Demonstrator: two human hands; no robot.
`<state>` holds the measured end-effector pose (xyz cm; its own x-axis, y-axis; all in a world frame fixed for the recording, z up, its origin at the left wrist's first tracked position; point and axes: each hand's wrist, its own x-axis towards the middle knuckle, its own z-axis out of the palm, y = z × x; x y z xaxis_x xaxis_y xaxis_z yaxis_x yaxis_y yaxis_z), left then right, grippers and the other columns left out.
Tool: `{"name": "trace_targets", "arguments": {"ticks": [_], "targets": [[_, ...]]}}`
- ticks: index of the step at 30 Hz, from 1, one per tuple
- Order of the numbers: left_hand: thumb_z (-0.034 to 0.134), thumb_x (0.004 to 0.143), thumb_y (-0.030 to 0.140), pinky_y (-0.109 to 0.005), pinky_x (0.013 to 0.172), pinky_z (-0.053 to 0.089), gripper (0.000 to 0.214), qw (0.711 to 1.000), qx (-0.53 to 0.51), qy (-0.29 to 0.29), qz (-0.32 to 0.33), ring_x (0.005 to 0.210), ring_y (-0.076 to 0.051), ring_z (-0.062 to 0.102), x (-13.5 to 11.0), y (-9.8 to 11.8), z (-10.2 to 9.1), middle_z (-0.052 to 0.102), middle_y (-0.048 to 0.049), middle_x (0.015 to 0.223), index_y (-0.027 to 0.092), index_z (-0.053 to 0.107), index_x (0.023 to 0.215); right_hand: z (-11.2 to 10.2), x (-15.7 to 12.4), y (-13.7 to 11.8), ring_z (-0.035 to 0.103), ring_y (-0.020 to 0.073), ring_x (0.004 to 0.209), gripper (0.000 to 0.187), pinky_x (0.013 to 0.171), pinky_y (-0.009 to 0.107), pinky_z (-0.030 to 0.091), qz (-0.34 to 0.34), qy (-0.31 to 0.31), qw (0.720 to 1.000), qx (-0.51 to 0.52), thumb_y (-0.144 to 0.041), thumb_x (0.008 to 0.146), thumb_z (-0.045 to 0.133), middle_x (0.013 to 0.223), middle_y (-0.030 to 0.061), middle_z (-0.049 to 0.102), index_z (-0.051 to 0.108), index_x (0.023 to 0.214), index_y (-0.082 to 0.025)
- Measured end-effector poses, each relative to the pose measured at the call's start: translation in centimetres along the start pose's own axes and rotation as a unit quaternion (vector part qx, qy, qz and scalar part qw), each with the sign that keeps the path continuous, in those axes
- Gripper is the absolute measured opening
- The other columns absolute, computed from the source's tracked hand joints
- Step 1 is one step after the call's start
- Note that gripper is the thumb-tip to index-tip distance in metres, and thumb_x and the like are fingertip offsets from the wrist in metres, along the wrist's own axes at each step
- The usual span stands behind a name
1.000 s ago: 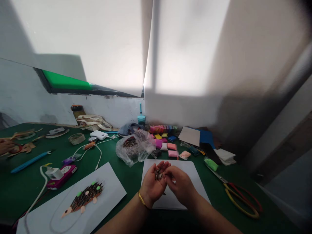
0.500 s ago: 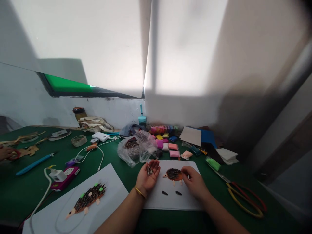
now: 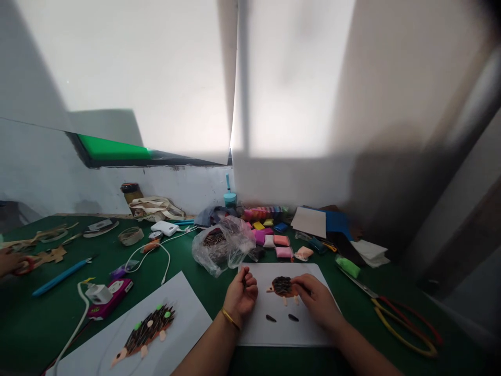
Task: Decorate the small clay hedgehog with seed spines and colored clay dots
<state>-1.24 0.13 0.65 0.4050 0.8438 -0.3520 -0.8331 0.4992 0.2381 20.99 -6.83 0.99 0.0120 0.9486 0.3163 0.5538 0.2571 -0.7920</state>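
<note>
Lying closest, at left: a paper sheet (image 3: 188,308) with a large hedgehog (image 3: 146,329), dark-spined, green and pale dots on its back. Right of it, a white page (image 3: 254,334) on the green tabletop (image 3: 219,295). Two loose dark seeds (image 3: 271,318) lie toward its near edge. Hands well apart. Left hand (image 3: 240,298) at the page's left side, fingers curled in around seeds, mostly hidden. Right hand (image 3: 318,303) has thumb and forefinger at the rear of the small hedgehog (image 3: 282,286), which sits on the page between the hands; cannot tell whether a seed is pinched there. Big scissors (image 3: 403,326) off to the right, blade tips by a green packet (image 3: 348,267). Left: magenta block (image 3: 113,300) with white plug (image 3: 98,294). Farther: clear bag (image 3: 203,253) of dark seeds; beside it, pink packets (image 3: 284,253). Far left, another person's hand (image 3: 8,262). Against the wall, a blue cup (image 3: 230,199) and a brown bottle (image 3: 131,194).
</note>
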Motion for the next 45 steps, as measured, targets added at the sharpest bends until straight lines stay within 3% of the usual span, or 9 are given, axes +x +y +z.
{"name": "trace_targets", "arguments": {"ticks": [5, 10, 22, 30, 45], "targets": [[0.046, 0.091, 0.026, -0.010, 0.035, 0.019, 0.013, 1.000, -0.003, -0.027, -0.012, 0.040, -0.003, 0.029, 0.1, 0.0, -0.3, 0.027, 0.0085, 0.056, 0.017, 0.047, 0.082, 0.0, 0.2, 0.3, 0.056, 0.0209, 0.101, 0.029, 0.090, 0.033, 0.043, 0.041, -0.018, 0.999, -0.010, -0.034, 0.084, 0.045, 0.107, 0.0062, 0.062, 0.064, 0.102, -0.023], [0.047, 0.090, 0.027, -0.011, 0.036, 0.018, 0.012, 1.000, 0.000, -0.027, -0.012, 0.042, -0.003, 0.029, 0.1, 0.0, -0.3, 0.025, 0.0084, 0.057, 0.017, 0.047, 0.083, -0.1, 0.3, 0.4, 0.058, 0.0203, 0.092, 0.025, 0.079, 0.030, 0.045, 0.079, -0.032, 0.996, -0.033, -0.034, 0.081, 0.045, 0.100, 0.0044, 0.064, 0.063, 0.094, -0.024], [0.046, 0.091, 0.028, -0.011, 0.037, 0.016, 0.013, 1.000, 0.005, -0.017, 0.002, 0.041, -0.002, 0.028, 0.1, -0.1, -0.4, 0.027, 0.0084, 0.057, 0.017, 0.047, 0.085, 0.6, -0.1, -0.5, 0.058, 0.0184, 0.083, 0.018, 0.072, 0.026, 0.043, 0.066, -0.063, 0.995, -0.042, -0.031, 0.078, 0.048, 0.089, 0.0018, 0.065, 0.064, 0.082, -0.024], [0.045, 0.091, 0.030, -0.011, 0.036, 0.015, 0.016, 1.000, 0.008, -0.020, 0.003, 0.039, -0.002, 0.026, 0.5, -0.2, -0.8, 0.026, 0.0084, 0.056, 0.017, 0.047, 0.084, 1.0, 0.0, 1.1, 0.058, 0.0181, 0.089, 0.022, 0.078, 0.026, 0.042, 0.045, -0.081, 0.992, -0.086, -0.031, 0.080, 0.047, 0.093, 0.0021, 0.066, 0.067, 0.087, -0.025], [0.046, 0.091, 0.029, -0.012, 0.036, 0.014, 0.014, 1.000, 0.022, -0.002, 0.018, 0.038, -0.001, 0.026, 0.3, -0.4, -0.4, 0.026, 0.0086, 0.055, 0.017, 0.047, 0.084, 2.2, 0.3, 1.5, 0.055, 0.0178, 0.087, 0.021, 0.075, 0.026, 0.039, -0.008, -0.051, 0.985, -0.166, -0.026, 0.084, 0.046, 0.087, 0.0033, 0.060, 0.066, 0.078, -0.023]]}}
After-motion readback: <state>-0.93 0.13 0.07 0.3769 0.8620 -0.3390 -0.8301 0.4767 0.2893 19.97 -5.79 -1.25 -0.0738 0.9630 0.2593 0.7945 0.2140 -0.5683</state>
